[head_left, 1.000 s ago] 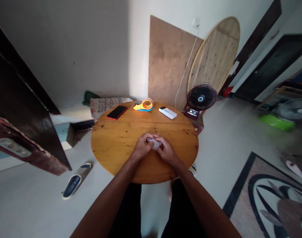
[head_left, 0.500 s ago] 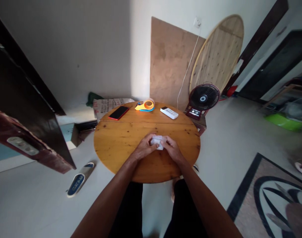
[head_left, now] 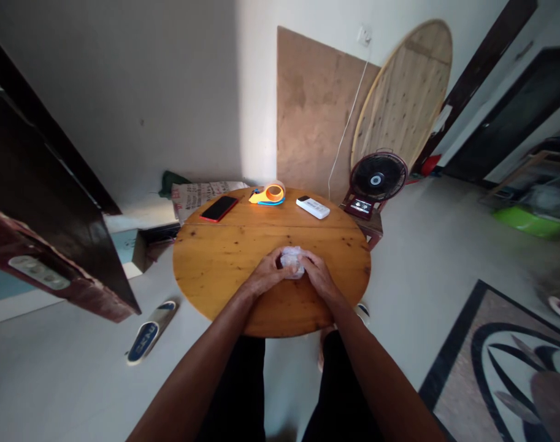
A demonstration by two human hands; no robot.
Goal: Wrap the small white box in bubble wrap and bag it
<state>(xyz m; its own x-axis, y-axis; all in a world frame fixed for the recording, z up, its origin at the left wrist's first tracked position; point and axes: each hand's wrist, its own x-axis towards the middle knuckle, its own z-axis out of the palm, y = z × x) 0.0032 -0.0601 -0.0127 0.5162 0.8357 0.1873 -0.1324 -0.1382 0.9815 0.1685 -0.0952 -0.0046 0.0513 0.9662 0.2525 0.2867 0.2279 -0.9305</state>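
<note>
Between my two hands, over the round wooden table point(head_left: 215, 270), is a small whitish bundle that looks like crumpled clear plastic point(head_left: 292, 263); what is inside it I cannot make out. My left hand point(head_left: 268, 270) is closed on its left side, thumb across the near face. On the other side my right hand point(head_left: 317, 270) grips it with thumb and fingers. Beyond the hands, along the table's far part, lie a red-edged phone point(head_left: 219, 209), an orange and blue tape dispenser point(head_left: 269, 194) and a white remote control point(head_left: 313, 207).
A dark fan point(head_left: 375, 179) stands on a stool just past the table's right edge. A brown board point(head_left: 311, 110) and a round wooden tabletop point(head_left: 406, 92) lean on the wall behind. A door edge point(head_left: 54, 270) juts in at left; a slipper point(head_left: 151, 331) lies on the floor.
The plastic bundle looks looser and more spread out between my fingers than before. Both hands stay in nearly the same place, and the view has shifted slightly.
</note>
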